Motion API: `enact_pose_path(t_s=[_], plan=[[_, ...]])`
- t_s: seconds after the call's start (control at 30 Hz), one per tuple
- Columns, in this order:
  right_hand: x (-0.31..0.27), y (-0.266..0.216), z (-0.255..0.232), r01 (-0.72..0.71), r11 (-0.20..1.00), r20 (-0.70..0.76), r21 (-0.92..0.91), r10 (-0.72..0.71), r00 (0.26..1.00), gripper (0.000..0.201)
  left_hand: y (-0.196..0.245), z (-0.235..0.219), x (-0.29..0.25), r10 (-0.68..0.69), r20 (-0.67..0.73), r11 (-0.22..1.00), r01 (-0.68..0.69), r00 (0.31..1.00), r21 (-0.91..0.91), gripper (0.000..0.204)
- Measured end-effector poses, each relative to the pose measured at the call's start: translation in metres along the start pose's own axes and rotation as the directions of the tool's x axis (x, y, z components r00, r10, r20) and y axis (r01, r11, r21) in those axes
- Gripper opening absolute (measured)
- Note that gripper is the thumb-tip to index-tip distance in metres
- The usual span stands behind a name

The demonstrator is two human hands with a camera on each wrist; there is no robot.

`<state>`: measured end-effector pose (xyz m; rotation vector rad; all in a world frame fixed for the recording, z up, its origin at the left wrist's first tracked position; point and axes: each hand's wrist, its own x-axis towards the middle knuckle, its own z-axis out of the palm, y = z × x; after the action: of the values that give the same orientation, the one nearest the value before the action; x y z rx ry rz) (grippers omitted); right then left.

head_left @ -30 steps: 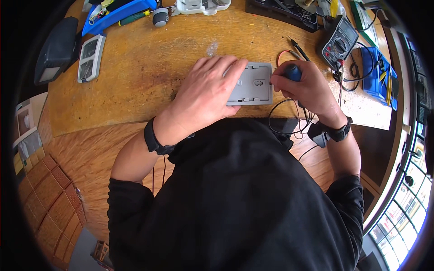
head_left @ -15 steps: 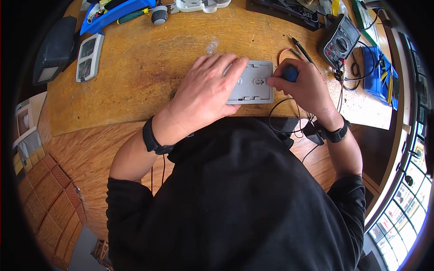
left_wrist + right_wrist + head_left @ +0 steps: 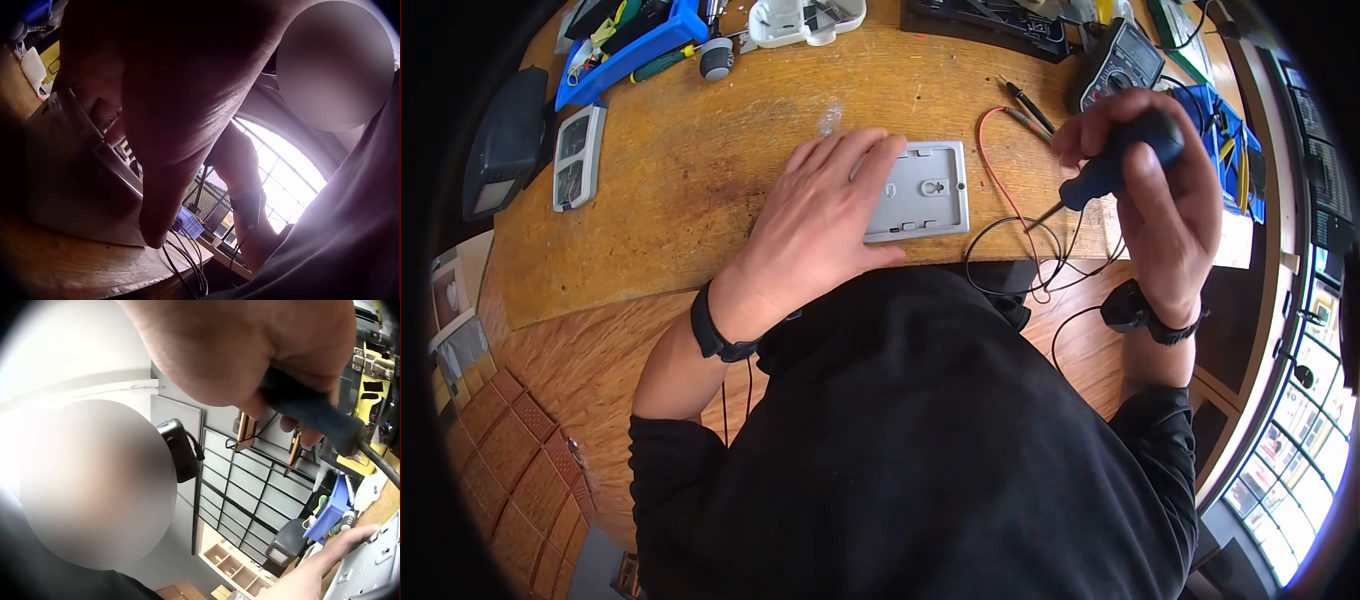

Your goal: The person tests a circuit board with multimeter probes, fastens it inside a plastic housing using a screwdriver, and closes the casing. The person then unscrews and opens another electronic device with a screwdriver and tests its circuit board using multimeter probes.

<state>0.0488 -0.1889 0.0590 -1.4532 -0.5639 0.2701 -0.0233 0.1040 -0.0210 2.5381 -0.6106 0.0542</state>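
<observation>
A grey plastic housing [image 3: 948, 215] lies on the wooden table near its front edge, its recessed side with a keyhole slot facing up. The left hand [image 3: 815, 215] grips its left part, fingers across the top and thumb along the near side; it covers that end. To the right, held off the housing, a blue-handled screwdriver [image 3: 1100, 178] is gripped in the right hand [image 3: 1175, 200], its shaft slanting down to the left over black and red leads. In the right wrist view the screwdriver [image 3: 340, 428] shows above the housing [image 3: 362, 572], apart from it.
Behind the right hand stands a multimeter [image 3: 1122, 65], with a blue bin [image 3: 1200, 115] beside it. Another blue bin [image 3: 625, 60] and a white-framed part [image 3: 580, 155] are at the left. A white case [image 3: 805, 22] and black tray [image 3: 985, 30] line the back.
The right hand has drawn the screwdriver away from the housing's right edge, rightward and up, and more of the tool shows. The left hand keeps its grip; the whole head view has shifted slightly.
</observation>
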Motion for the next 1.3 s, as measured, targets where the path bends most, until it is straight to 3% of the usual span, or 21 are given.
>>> enact_pose_path(t_s=[0.03, 0.17, 0.3, 0.67, 0.93, 1.13, 1.23, 1.3], plan=[[0.000, -0.001, 0.003, 0.133, 0.991, -0.013, -0.034, -0.133, 0.991, 0.032, 0.000, 0.002, 0.000, 0.003, -0.028, 1.000, -0.003, 1.000, 0.007, 0.095], [-0.004, 0.012, 0.008, 0.270, 0.961, 0.051, -0.064, -0.267, 0.962, 0.037, 0.000, 0.008, 0.000, 0.005, -0.046, 0.999, -0.003, 0.999, 0.046, 0.098], [0.000, 0.033, 0.023, 0.381, 0.924, -0.025, -0.020, -0.382, 0.924, 0.034, 0.000, 0.007, 0.001, -0.005, -0.038, 0.999, 0.007, 0.999, 0.047, 0.097], [0.005, 0.045, 0.028, 0.376, 0.926, -0.041, -0.019, -0.376, 0.926, 0.032, 0.000, 0.008, 0.002, -0.003, -0.044, 0.999, 0.005, 0.999, 0.046, 0.094], [0.008, 0.042, 0.027, 0.428, 0.902, 0.060, -0.064, -0.424, 0.904, 0.036, 0.000, 0.009, 0.002, 0.001, -0.052, 0.999, 0.001, 0.999, 0.042, 0.094], [0.012, 0.052, 0.034, 0.434, 0.900, -0.070, -0.038, -0.435, 0.898, 0.039, 0.002, 0.008, 0.002, -0.010, -0.048, 0.999, 0.012, 0.999, 0.038, 0.093], [0.015, 0.050, 0.033, 0.470, 0.880, 0.019, -0.062, -0.470, 0.882, 0.041, 0.001, 0.009, 0.002, -0.006, -0.054, 0.999, 0.009, 0.999, 0.042, 0.093], [0.015, 0.052, 0.034, 0.464, 0.886, -0.022, -0.027, -0.464, 0.885, 0.042, 0.001, 0.010, 0.002, -0.003, -0.059, 0.999, 0.006, 0.998, 0.043, 0.093]])
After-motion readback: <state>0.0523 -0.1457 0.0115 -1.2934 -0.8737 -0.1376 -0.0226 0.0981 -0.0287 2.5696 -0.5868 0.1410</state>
